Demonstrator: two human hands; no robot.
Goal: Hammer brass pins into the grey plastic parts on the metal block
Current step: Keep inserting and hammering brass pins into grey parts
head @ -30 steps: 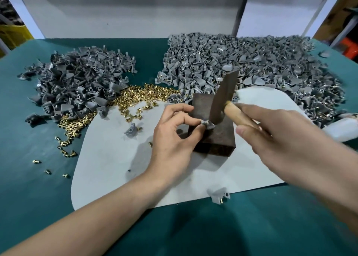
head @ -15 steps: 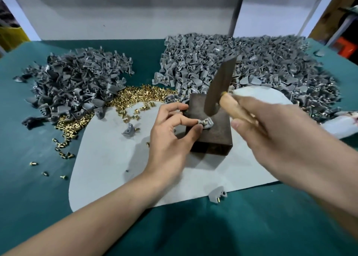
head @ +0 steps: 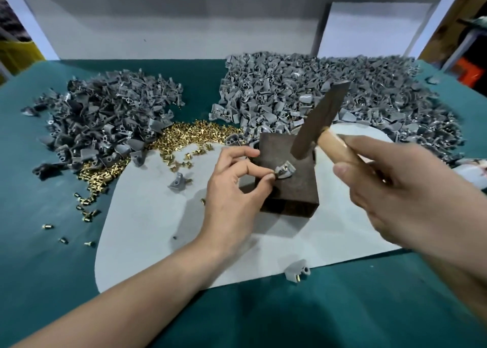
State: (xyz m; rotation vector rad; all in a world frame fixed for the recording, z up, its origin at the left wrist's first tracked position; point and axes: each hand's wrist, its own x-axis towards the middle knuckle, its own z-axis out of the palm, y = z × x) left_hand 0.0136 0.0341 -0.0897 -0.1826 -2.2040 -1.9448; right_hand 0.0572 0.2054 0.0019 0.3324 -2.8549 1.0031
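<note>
Left hand: your left hand pinches the grey part by its edge on top of the metal block.
Right hand: your right hand grips the hammer, its head raised above the block.
Pins: a heap of brass pins lies left of the block.

**A:** Most of the hammer handle is a no-show. The right hand wraps it and the butt end is buried in the palm. That arm runs out of frame at 4 o'clock.

**B:** Yep, and the left hand covers the metal block on its 9 o'clock side. It pinches the grey part, but whether there's a pin in there is too tiny to tell. The white thing at 3 o'clock is chopped by the edge, and the pile at 1 o'clock is smeary.
</note>
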